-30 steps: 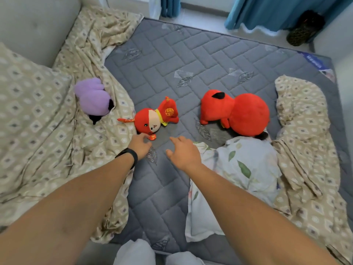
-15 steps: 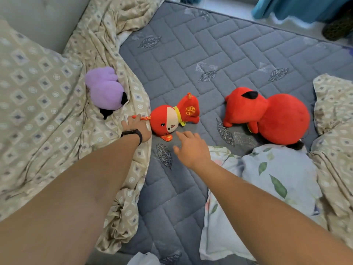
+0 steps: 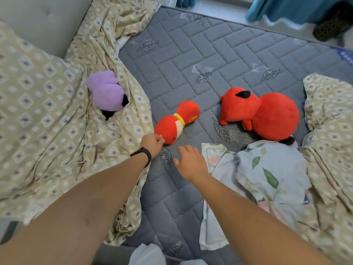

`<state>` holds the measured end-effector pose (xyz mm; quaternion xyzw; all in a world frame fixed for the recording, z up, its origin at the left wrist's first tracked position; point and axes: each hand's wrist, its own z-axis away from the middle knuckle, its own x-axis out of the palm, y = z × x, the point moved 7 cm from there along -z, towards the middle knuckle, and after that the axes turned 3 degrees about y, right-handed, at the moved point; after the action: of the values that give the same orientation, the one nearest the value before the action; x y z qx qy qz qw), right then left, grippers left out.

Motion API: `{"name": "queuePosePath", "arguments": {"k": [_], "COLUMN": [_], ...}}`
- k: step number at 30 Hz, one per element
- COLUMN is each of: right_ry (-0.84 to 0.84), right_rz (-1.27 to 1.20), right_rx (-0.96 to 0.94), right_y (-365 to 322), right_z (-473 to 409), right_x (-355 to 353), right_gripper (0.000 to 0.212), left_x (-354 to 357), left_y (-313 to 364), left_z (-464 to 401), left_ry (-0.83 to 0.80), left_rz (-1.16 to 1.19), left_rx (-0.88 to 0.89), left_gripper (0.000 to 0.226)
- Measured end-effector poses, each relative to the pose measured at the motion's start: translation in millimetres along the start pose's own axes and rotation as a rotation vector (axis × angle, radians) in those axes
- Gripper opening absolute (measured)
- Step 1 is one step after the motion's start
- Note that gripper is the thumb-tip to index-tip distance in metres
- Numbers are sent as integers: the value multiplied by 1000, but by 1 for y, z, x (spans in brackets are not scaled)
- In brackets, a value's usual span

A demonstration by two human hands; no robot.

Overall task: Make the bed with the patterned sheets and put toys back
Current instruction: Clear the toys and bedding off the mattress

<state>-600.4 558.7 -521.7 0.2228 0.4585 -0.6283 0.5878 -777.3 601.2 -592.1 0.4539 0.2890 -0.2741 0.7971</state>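
Observation:
A small red plush doll [image 3: 176,122] lies on the bare grey quilted mattress [image 3: 219,54]. My left hand [image 3: 152,143] pinches the doll at the near end of its head. Just to the right, my right hand [image 3: 190,162] hovers over the mattress with relaxed fingers, holding nothing. A big red plush [image 3: 261,113] lies to the right of the doll. A purple plush [image 3: 107,93] rests on the beige patterned sheet [image 3: 47,121], which is bunched along the left side. More of the beige patterned bedding [image 3: 328,134] is heaped at the right.
A white floral pillowcase [image 3: 267,173] lies crumpled in front of the big red plush. A grey padded headboard [image 3: 44,20] stands at the far left. Teal curtains [image 3: 286,6] and a dark basket [image 3: 332,25] are beyond the mattress's far edge.
My left hand has taken hold of the small red doll's head, and the doll has rolled over so its face turns down. My right hand stays beside it.

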Motion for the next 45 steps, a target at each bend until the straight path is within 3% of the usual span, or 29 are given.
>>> {"name": "queuePosePath", "arguments": {"k": [3, 6, 8, 11, 16, 19, 24, 29, 32, 36, 38, 42, 45], "right_ry": [-8, 25, 38, -90, -240, -222, -177, -102, -32, 75, 133, 254, 396], "right_rz": [-37, -49, -24, -67, -417, -340, -97, -93, -152, -290, -336, -397, -451], "right_rx": [41, 50, 23, -25, 61, 47, -17, -20, -10, 56, 93, 136, 80], "right_y": [2, -1, -1, -3, -22, -31, -42, -60, -82, -124, -146, -220, -276], "right_z": [17, 39, 52, 75, 130, 159, 187, 206, 211, 205, 198, 172, 153], "right_x": [-11, -36, -48, -56, -62, -58, -60, -60, -55, -48, -49, -60, -76], "right_gripper": [46, 51, 66, 93, 113, 122, 113, 117, 103, 86, 83, 89, 90], "left_x": [0, -20, -39, -67, -102, -112, -127, -147, -163, -201, -220, -252, -279], "left_y": [23, 59, 82, 105, 123, 119, 105, 94, 76, 35, 10, -55, -74], "left_z": [39, 81, 101, 137, 211, 248, 298, 320, 325, 313, 308, 283, 262], "left_ry": [-59, -105, -91, -93, -189, -165, -50, -57, -60, 26, 60, -18, -74], "left_rz": [107, 180, 205, 358, 704, 718, 791, 836, 890, 1096, 1065, 939, 1018], "left_rx": [6, 17, 56, 25, -70, -63, -68, -66, -86, -171, -204, -299, -313], "left_gripper": [5, 21, 24, 25, 28, 26, 30, 31, 35, 15, 2, 23, 40]}}
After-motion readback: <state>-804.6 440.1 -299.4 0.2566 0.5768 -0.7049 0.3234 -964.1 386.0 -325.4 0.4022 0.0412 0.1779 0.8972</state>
